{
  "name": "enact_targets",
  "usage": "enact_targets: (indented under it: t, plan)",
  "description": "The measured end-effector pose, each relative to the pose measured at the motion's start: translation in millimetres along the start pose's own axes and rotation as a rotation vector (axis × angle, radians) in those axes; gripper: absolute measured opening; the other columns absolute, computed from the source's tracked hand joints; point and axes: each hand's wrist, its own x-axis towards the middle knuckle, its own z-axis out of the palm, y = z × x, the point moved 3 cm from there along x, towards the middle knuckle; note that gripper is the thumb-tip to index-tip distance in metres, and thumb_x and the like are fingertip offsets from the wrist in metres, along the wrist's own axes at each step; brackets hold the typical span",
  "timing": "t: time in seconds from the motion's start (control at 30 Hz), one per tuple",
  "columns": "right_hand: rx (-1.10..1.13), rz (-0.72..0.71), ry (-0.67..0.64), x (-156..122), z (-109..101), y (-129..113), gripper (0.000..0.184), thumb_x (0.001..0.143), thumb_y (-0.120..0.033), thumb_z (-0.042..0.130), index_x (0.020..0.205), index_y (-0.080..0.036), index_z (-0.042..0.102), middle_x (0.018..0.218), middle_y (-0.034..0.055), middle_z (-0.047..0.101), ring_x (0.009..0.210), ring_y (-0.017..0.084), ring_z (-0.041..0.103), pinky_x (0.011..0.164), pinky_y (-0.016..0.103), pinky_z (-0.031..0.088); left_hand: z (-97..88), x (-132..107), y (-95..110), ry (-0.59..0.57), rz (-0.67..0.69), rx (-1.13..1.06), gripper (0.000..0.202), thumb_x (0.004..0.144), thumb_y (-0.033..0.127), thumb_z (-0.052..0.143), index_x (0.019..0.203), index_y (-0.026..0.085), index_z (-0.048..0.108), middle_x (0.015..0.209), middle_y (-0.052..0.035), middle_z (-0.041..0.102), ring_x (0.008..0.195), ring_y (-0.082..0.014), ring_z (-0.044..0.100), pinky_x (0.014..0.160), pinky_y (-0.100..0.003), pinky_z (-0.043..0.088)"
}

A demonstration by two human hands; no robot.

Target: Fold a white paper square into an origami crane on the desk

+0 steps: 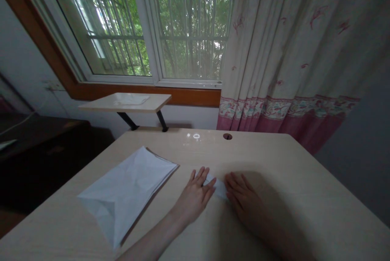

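Note:
Between my hands a small piece of folded white paper [219, 189] lies flat on the pale wooden desk [274, 159]. My left hand [196, 191] rests on its left end, fingers spread and pointing away from me. At the right end, my right hand [240, 194] lies with its fingers stretched out over the paper's edge, palm down. Both hands cover parts of the paper, so its full shape is hidden. Left of my left hand sits a larger stack of white paper sheets [131, 188], creased, with one near corner bent.
A small raised shelf [158, 104] on black legs stands at the desk's back left, with white paper [131, 99] on it. A round cable hole [227, 136] is near the back edge. Behind are a barred window [191, 25] and a curtain [292, 58]. Dark furniture [39, 147] stands at left.

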Motion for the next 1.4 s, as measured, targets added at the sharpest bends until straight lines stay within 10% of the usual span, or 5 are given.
enact_targets:
  t: [0.23, 0.57, 0.9, 1.4]
  plan:
    - [0.156, -0.064, 0.015, 1, -4, -9, 0.036, 0.096, -0.026, 0.041, 0.128, -0.023, 0.056, 0.136, 0.004, 0.051, 0.133, 0.022, 0.036, 0.107, 0.044, 0.037, -2.4, -1, -3, 0.064, -0.042, 0.03, 0.036, 0.093, 0.038, 0.054, 0.128, 0.038, 0.054, 0.148, -0.0062, 0.036, 0.135, -0.0329, 0.033, 0.104, -0.06, 0.032]
    - [0.156, -0.088, -0.013, 5, -18, -21, 0.033, 0.093, -0.019, 0.041, 0.105, -0.023, 0.072, 0.122, 0.0039, 0.064, 0.117, 0.023, 0.054, 0.101, 0.038, 0.044, -5.1, 0, -2, 0.21, -0.141, -0.314, 0.031, 0.088, 0.024, 0.062, 0.118, 0.02, 0.054, 0.112, -0.0066, 0.061, 0.105, -0.0213, 0.057, 0.091, -0.035, 0.05]
    - [0.22, -0.115, -0.017, 3, -20, -23, 0.032, 0.093, -0.021, 0.042, 0.104, -0.026, 0.072, 0.114, 0.0026, 0.068, 0.109, 0.021, 0.058, 0.097, 0.038, 0.045, -7.9, 4, 3, 0.066, -0.022, -0.408, 0.012, 0.093, 0.015, 0.048, 0.092, 0.02, 0.059, 0.097, -0.0035, 0.059, 0.096, -0.0172, 0.057, 0.085, -0.028, 0.049]
    - [0.393, 0.027, -0.017, 7, -8, -4, 0.036, 0.09, -0.022, 0.049, 0.124, -0.026, 0.06, 0.126, 0.0053, 0.061, 0.12, 0.022, 0.05, 0.103, 0.043, 0.04, -19.7, -5, 8, -0.037, 0.024, -0.55, 0.038, 0.076, 0.007, 0.055, 0.112, 0.021, 0.055, 0.115, -0.0055, 0.055, 0.111, -0.0186, 0.052, 0.099, -0.03, 0.042]
